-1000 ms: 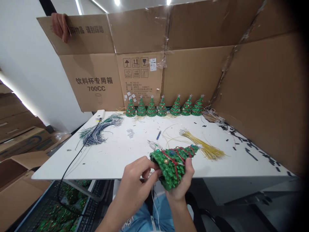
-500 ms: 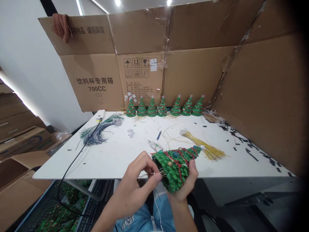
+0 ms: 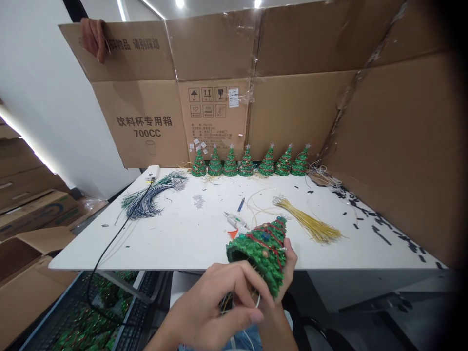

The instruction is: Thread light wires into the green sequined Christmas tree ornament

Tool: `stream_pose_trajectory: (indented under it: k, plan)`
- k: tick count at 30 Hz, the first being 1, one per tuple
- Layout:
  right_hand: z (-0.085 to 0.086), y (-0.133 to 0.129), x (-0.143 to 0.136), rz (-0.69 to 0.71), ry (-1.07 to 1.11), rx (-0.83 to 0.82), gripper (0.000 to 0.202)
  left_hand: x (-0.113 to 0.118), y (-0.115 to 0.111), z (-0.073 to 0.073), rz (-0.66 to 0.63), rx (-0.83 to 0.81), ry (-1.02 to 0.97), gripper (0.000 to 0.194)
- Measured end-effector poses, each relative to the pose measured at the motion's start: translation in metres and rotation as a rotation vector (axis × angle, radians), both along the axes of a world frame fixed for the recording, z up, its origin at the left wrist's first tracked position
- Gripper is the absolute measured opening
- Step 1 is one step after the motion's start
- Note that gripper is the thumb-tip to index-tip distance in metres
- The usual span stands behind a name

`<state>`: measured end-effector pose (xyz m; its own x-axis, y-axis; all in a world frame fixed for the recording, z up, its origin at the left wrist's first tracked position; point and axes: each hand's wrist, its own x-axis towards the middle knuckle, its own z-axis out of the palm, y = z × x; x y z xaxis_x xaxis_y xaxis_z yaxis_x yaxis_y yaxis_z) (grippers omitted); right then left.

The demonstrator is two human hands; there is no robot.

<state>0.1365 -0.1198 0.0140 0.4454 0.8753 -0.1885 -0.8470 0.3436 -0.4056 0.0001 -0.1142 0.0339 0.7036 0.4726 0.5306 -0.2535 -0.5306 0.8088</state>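
Observation:
A green miniature Christmas tree with red garland and small baubles lies tilted in my right hand, which is closed around its far side. Its hollow base faces left and toward me. My left hand is just below the base opening, fingers curled around thin wires that come from the tree. Part of the wires and the fingertips' contact are hidden behind the hand. Behind the tree, on the white table, lie pliers or snips and a small orange-red piece.
Several finished-looking trees stand along the cardboard wall. A yellow wire bundle lies right, a dark-and-green wire bundle left. Black bits litter the right side. A crate of trees sits below the table.
The tree has tipped more upright, its top shifting left. My left hand has moved down and right, drawing near the base's lower edge. The orange-red piece shows more.

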Motion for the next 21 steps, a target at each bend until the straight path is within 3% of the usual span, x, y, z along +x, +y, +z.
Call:
stream_pose_trajectory:
  k: [3, 7, 10, 14, 21]
  plan:
    - [0.001, -0.003, 0.001, 0.005, 0.011, 0.015, 0.038, -0.002, -0.002, -0.001, 0.024, -0.043, 0.035, 0.012]
    - [0.002, -0.006, 0.004, -0.050, -0.017, 0.063, 0.038, -0.002, -0.006, 0.000, 0.208, 0.021, 0.185, 0.007]
    - [0.002, -0.009, 0.004, -0.147, -0.065, 0.056, 0.037, 0.004, -0.009, 0.006, 0.301, 0.056, 0.274, 0.005]
    - [0.002, -0.014, 0.000, -0.318, -0.096, 0.047, 0.045, 0.011, -0.015, 0.010, 0.306, 0.118, 0.211, 0.010]
    - [0.000, -0.026, -0.012, -0.360, -0.210, 0.108, 0.051, 0.026, -0.021, -0.023, 0.459, -0.091, 0.000, 0.018]
